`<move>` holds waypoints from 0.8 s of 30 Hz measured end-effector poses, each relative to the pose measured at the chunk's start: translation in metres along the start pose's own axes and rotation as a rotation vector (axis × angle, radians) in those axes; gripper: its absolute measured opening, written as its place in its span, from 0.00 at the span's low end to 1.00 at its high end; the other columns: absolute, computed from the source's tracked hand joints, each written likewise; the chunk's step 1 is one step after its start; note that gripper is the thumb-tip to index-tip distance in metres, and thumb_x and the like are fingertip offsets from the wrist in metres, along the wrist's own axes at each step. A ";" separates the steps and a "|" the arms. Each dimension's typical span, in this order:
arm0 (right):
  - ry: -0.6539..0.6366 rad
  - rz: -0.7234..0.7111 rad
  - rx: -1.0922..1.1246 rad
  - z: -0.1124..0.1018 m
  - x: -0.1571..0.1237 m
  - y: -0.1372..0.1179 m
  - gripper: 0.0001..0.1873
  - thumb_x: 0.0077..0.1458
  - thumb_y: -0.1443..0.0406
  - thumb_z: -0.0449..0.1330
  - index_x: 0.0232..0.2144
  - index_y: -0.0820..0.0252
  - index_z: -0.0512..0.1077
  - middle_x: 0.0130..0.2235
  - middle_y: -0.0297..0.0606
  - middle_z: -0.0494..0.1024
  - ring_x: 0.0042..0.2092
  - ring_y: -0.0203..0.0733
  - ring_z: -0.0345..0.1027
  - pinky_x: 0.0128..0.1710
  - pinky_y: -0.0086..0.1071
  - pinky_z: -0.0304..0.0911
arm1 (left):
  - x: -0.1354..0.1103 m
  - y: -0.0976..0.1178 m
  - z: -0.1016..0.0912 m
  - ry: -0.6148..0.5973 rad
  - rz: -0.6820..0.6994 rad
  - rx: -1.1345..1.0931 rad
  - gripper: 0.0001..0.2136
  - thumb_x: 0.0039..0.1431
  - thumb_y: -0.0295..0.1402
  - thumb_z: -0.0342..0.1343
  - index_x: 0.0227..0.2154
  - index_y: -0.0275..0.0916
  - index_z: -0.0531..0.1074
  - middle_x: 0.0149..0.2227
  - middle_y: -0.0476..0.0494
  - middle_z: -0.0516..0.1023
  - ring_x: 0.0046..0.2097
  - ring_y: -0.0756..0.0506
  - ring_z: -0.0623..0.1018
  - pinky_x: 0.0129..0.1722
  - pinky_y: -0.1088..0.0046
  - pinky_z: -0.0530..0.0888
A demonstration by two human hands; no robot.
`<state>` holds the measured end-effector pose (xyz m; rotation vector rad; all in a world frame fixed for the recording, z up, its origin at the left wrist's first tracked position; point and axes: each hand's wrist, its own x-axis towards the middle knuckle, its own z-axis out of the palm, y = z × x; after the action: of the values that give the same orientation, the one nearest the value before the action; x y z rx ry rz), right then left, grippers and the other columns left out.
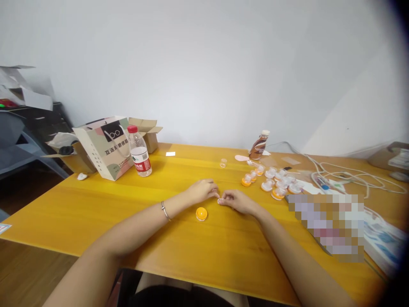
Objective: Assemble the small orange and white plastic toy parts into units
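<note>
My left hand and my right hand meet over the middle of the yellow wooden table. Their fingertips pinch a small pale piece, too small to identify. Just below my hands, an orange round cap lies on the table, nearest my left hand. Several small clear-and-orange capsule parts stand in a cluster to the right of my right hand. A small clear cup stands farther back.
A printed paper bag, a water bottle with a red cap and a cardboard box stand at the back left. A brown drink bottle stands at the back. White cables and a pixelated patch occupy the right.
</note>
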<state>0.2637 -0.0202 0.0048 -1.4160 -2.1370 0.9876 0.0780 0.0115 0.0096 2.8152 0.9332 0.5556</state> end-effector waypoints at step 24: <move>0.289 0.070 0.902 0.039 0.013 -0.011 0.13 0.37 0.59 0.62 0.27 0.62 0.74 0.30 0.37 0.76 0.31 0.34 0.68 0.38 0.31 0.63 | -0.013 -0.012 -0.014 0.248 -0.290 -0.882 0.10 0.49 0.30 0.54 0.34 0.31 0.70 0.32 0.43 0.74 0.31 0.52 0.72 0.35 0.74 0.70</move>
<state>0.2259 -0.0241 -0.0147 -1.0683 -1.1695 1.4127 0.0563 0.0134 0.0156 1.8248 0.8277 0.9851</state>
